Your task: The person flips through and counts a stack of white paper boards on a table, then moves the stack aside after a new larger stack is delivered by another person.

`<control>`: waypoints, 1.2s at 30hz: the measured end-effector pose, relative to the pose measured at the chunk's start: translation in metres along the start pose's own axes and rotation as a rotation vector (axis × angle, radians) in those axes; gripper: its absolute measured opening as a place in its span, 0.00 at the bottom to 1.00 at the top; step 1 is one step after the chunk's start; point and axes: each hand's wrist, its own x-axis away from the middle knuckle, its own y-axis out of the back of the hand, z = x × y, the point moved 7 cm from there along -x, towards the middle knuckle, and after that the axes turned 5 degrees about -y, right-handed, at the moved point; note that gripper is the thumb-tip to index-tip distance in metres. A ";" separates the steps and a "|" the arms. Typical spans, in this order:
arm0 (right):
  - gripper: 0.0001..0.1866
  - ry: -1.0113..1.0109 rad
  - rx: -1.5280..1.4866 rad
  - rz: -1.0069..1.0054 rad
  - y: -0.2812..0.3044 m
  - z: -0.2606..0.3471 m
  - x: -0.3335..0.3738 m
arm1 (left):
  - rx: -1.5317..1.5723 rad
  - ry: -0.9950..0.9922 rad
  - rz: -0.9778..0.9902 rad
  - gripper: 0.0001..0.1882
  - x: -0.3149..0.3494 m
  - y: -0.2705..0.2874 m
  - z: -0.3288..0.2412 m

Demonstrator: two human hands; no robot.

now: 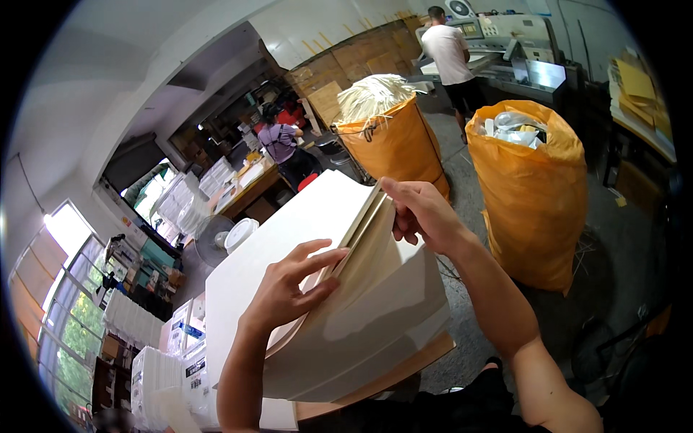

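A tall stack of large white paper sheets (pixel 375 339) stands right in front of me, its upper sheets lifted and fanned along the near edge. My left hand (pixel 292 285) rests on the top sheet at that edge, fingers apart and fingertips touching the raised edges. At the right corner my right hand (pixel 426 216) is closed on the lifted sheets, thumb and forefinger at the edge and the other fingers curled. Gaps show between the bent layers. How many sheets the right hand holds is hidden.
Beneath the stack shows a wooden board (pixel 404 368). Two orange sacks (pixel 534 195) stand right and ahead, one heaped with paper strips (pixel 375 97). A fan (pixel 211 242) and a white bucket (pixel 242 234) are at left. Two people work farther off, one at a large machine (pixel 516 43).
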 end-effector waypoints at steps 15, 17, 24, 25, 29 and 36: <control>0.15 0.055 -0.061 -0.059 -0.002 -0.012 -0.003 | -0.021 0.039 -0.055 0.29 -0.002 -0.001 -0.015; 0.15 0.066 -0.062 -0.055 0.000 -0.012 -0.002 | -0.004 0.022 -0.051 0.30 -0.003 0.000 -0.011; 0.17 0.081 0.121 -0.086 -0.002 0.004 0.006 | 0.019 0.011 -0.138 0.22 -0.001 0.002 -0.002; 0.17 0.137 0.151 -0.124 -0.001 0.003 0.004 | 0.026 0.032 -0.173 0.22 -0.003 0.002 -0.004; 0.17 0.096 -0.042 -0.118 0.001 -0.008 -0.003 | -0.014 0.039 -0.032 0.22 -0.006 0.003 -0.010; 0.16 0.012 -0.204 -0.053 0.002 -0.016 -0.005 | -0.081 -0.051 -0.066 0.26 -0.007 0.002 -0.018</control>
